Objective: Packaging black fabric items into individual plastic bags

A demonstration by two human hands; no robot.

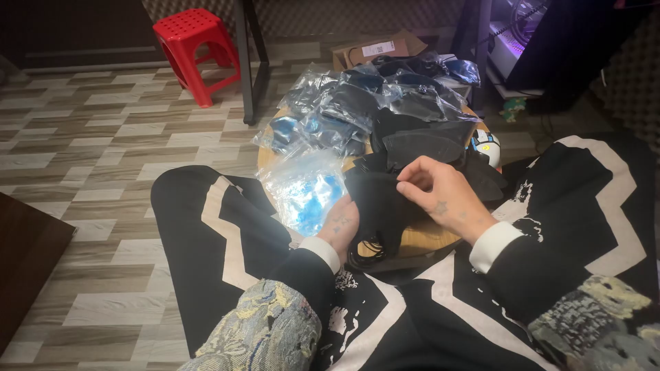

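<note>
Hands (342,223) (440,196) amid bagged masks (357,103)

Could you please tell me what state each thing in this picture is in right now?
Left hand: resting on the black fabric piece, fingers curled around its lower edge.
Right hand: pinching the top edge of the black fabric piece.
Black fabric piece: held between both hands, crumpled, out of its bag.
Clear plastic bag: lying crumpled beside the left hand.
Pile of bagged items: heaped on the round wooden table.
Red stool: upright on the floor.
</note>
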